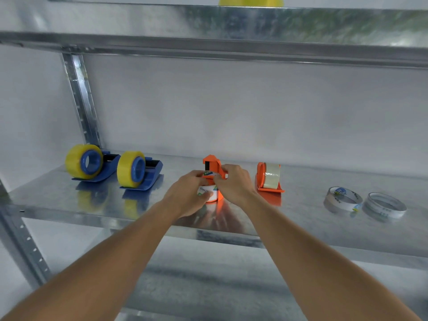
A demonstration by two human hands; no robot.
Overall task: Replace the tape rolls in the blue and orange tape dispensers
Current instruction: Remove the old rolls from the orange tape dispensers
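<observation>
An orange tape dispenser [212,165] stands at the middle of the metal shelf [301,228], with a white labelled tape roll [208,191] in front of it. My left hand [187,195] grips that roll from the left. My right hand [234,181] holds the dispenser's body and touches the roll's top. A second orange dispenser [268,178] with a clear roll stands to the right. Two blue dispensers [102,170] [148,177] with yellow rolls stand at the left.
Two nearly spent tape cores [342,199] [384,205] lie flat at the shelf's right. A steel upright [81,98] rises at the back left. An upper shelf [231,45] hangs overhead with a yellow object [251,1] on it.
</observation>
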